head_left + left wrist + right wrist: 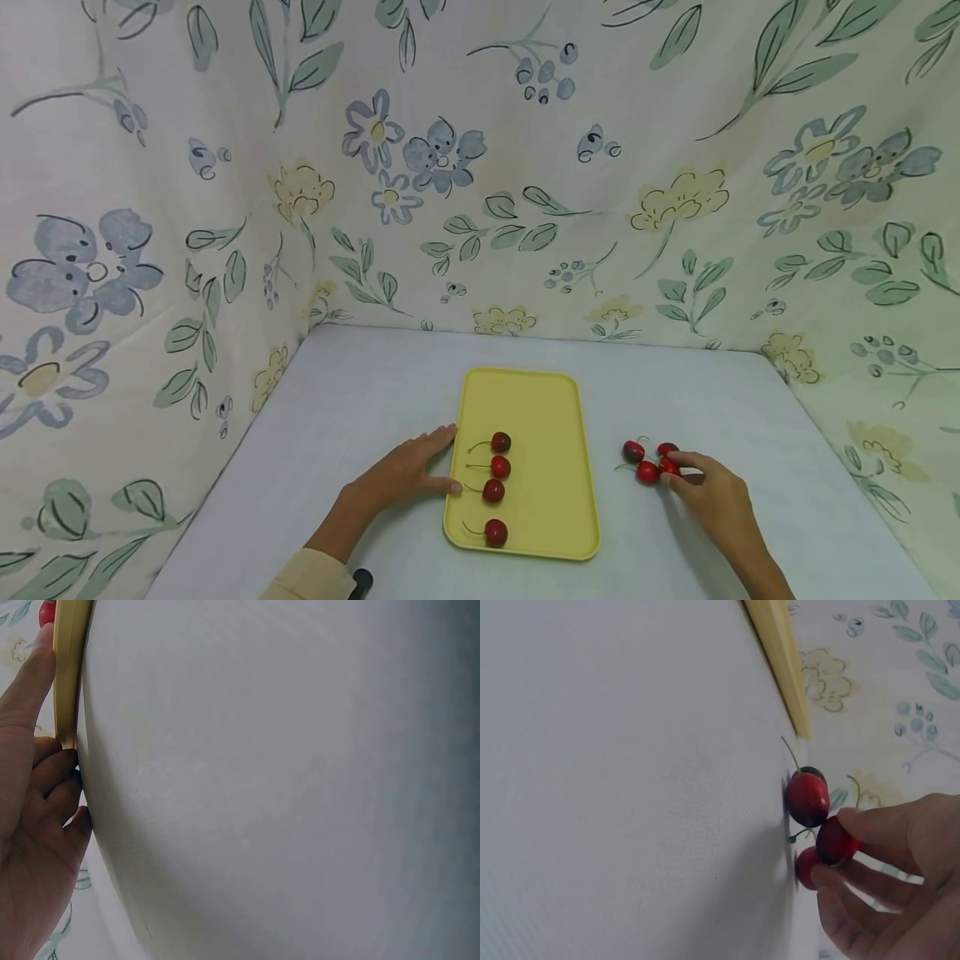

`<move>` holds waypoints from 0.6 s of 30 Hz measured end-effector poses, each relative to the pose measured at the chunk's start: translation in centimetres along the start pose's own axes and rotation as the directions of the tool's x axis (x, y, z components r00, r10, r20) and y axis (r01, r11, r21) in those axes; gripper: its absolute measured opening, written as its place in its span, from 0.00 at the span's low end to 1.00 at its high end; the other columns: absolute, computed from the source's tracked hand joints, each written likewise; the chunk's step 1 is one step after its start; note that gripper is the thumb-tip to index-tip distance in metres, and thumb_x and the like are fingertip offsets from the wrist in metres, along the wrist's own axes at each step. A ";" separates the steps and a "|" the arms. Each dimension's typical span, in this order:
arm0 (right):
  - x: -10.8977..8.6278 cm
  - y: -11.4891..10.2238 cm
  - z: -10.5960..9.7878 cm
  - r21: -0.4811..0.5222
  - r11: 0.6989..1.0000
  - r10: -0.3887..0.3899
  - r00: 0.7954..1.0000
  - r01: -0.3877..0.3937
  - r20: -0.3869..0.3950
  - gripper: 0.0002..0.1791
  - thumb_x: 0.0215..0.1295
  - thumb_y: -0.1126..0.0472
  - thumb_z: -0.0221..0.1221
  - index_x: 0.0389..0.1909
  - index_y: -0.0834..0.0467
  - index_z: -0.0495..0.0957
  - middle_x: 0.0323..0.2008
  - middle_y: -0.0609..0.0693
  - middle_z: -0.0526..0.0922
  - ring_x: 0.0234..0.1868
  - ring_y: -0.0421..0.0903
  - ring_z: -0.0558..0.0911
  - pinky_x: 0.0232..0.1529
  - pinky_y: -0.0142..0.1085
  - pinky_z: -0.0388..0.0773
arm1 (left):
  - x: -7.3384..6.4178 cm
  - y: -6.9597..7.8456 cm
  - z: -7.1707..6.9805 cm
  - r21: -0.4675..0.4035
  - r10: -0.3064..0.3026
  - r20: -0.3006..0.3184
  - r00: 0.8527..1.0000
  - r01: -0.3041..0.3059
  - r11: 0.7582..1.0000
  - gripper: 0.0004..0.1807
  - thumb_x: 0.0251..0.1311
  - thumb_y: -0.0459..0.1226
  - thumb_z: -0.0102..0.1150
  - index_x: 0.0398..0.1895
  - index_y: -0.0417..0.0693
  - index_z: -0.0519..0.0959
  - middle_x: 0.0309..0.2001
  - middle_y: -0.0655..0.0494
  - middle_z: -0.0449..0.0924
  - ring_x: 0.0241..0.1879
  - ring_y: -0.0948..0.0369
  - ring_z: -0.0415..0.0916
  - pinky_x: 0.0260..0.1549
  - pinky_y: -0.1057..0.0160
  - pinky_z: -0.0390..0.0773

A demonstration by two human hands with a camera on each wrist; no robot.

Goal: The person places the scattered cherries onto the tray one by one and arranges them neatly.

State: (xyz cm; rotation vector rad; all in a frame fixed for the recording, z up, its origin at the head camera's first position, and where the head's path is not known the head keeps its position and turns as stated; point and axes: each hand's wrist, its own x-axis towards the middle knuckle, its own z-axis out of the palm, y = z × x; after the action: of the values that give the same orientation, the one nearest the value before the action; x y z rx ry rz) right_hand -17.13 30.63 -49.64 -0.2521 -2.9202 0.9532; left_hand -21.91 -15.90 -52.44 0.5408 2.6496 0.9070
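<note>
A yellow tray carries several dark-red cherries with stems in a column along its left half, the nearest cherry close to the front edge. At the tray's left side rests my left hand, fingers extended, thumb over the rim. Right of the tray, my right hand pinches a cherry between thumb and fingers. Other cherries cluster against it, including a cherry at the left of the group and a cherry beside the thumb. My fingers partly cover the pinched cherry in the head view.
The white table extends around the tray. Behind it and at both sides hangs a floral cloth. A small black object shows by the left sleeve.
</note>
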 end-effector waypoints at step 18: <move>-0.4 -2.6 1.0 0.020 0.997 -0.069 0.997 0.069 -0.043 0.22 0.67 0.63 0.72 0.60 0.63 0.85 0.55 0.65 0.86 0.51 0.60 0.87 0.46 0.47 0.89 | -0.1 0.2 -0.1 -0.006 -0.017 0.006 1.000 0.017 1.000 0.56 0.58 0.64 0.72 0.85 0.53 0.59 0.84 0.51 0.58 0.82 0.42 0.54 0.80 0.37 0.56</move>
State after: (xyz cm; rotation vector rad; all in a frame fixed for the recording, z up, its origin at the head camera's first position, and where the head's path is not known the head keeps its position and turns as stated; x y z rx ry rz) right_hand -17.19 27.93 -48.92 -0.1669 -2.8584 0.9573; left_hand -21.81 -15.83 -52.26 0.5179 2.6414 0.9070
